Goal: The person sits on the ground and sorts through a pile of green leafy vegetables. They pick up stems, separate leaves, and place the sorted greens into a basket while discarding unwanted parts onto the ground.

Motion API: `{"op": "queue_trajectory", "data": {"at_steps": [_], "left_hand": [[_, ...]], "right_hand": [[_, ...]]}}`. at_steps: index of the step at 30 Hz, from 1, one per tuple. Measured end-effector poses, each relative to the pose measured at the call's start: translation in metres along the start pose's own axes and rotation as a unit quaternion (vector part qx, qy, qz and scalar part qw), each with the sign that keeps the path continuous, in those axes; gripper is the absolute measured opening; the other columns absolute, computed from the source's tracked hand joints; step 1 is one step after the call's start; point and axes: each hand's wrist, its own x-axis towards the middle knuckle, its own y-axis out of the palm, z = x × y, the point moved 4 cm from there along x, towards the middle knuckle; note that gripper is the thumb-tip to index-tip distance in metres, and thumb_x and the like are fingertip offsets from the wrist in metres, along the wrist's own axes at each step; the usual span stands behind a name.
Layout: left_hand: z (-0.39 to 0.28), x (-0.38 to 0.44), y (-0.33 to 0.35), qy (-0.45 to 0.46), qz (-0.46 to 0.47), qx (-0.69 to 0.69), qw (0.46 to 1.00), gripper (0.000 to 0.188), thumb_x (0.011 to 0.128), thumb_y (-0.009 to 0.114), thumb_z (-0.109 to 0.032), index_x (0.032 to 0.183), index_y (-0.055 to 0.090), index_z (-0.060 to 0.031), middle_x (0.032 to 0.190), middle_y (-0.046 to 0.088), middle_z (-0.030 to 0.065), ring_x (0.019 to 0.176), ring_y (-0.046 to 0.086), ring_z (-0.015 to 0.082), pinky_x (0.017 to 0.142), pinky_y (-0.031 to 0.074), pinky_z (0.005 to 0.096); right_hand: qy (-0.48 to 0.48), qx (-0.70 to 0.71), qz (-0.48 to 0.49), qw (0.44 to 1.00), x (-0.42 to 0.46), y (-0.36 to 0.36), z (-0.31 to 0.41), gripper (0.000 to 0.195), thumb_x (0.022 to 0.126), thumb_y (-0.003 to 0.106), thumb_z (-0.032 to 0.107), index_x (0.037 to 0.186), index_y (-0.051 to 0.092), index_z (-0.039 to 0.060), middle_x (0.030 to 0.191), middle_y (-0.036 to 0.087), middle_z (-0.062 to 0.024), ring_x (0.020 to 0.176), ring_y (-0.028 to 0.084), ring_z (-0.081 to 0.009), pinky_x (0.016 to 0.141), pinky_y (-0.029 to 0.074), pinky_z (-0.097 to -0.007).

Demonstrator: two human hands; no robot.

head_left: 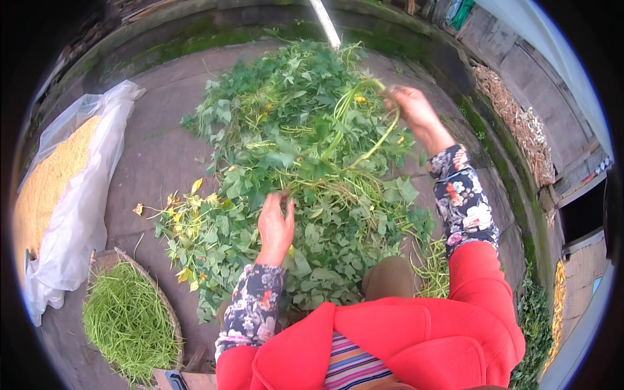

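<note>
A large heap of green leafy vines (312, 243) with long stems lies on the ground before me. My right hand (409, 109) is raised over the right side of the heap, its fingers closed on a bundle of vine stems (363, 87) that arches down into the leaves. Lower and to the left, my left hand (277, 222) rests at the middle of the heap, thumb and fingers near some stems; its fingertips are partly hidden, so I cannot tell whether they grip anything. Yellowed leaves (183, 214) stick out at the heap's left edge.
A woven basket (173, 319) of cut green stems stands at the lower left. Beyond it, yellow grain (63, 170) lies on white plastic sheeting (105, 170). A pale pole (325, 22) reaches the heap's far side. A mossy low wall (219, 36) curves around the back and right.
</note>
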Motion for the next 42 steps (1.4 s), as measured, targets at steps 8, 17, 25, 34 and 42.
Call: {"op": "queue_trajectory", "data": {"at_steps": [8,17,25,34,42], "left_hand": [[-0.026,-0.016,0.004,0.103,0.059,-0.008,0.993,0.034,0.093,0.067,-0.026,0.119,0.063,-0.0051,0.117,0.066,0.0126,0.116,0.057,0.0310,0.097,0.041,0.0411],[-0.020,-0.023,-0.010,0.152,0.153,0.083,0.973,0.020,0.088,0.072,-0.021,0.105,0.072,-0.0102,0.094,0.065,0.0077,0.097,0.060,0.0254,0.088,0.041,0.0409],[-0.050,-0.047,-0.038,0.288,0.169,0.173,0.927,0.019,0.083,0.072,-0.017,0.101,0.072,-0.0113,0.087,0.057,0.0059,0.093,0.055,0.0275,0.085,0.041,0.0401],[-0.042,-0.036,-0.084,0.048,-0.020,0.063,0.997,0.051,0.085,0.076,-0.014,0.131,0.056,-0.0052,0.127,0.060,0.0166,0.114,0.060,0.0301,0.097,0.049,0.0391],[-0.002,-0.023,-0.058,-0.043,0.081,-0.057,0.994,0.033,0.095,0.066,-0.015,0.126,0.063,-0.0040,0.121,0.068,0.0124,0.111,0.065,0.0245,0.096,0.050,0.0354]], "right_hand": [[0.160,0.137,0.017,0.977,-0.097,0.122,-0.090,0.022,0.104,0.047,0.017,0.112,0.059,-0.0004,0.102,0.073,-0.0159,0.089,0.071,-0.0220,0.078,0.057,-0.0329],[0.108,-0.185,0.068,0.974,-0.165,0.121,-0.100,0.020,0.101,0.052,0.017,0.105,0.062,0.0001,0.093,0.074,-0.0141,0.083,0.072,-0.0247,0.074,0.058,-0.0391],[-0.331,-0.445,0.134,0.821,-0.236,0.175,-0.068,0.045,0.091,0.067,0.031,0.128,0.057,0.0052,0.126,0.061,-0.0132,0.125,0.051,-0.0305,0.108,0.036,-0.0442],[-0.102,-0.071,0.026,0.992,-0.210,0.154,-0.140,0.020,0.098,0.059,0.016,0.108,0.067,0.0006,0.084,0.072,-0.0103,0.067,0.068,-0.0174,0.064,0.053,-0.0316],[-0.083,0.052,0.080,0.992,-0.197,0.145,-0.126,0.023,0.101,0.058,0.017,0.109,0.065,-0.0038,0.076,0.062,-0.0004,0.069,0.058,-0.0083,0.064,0.049,-0.0251]]}}
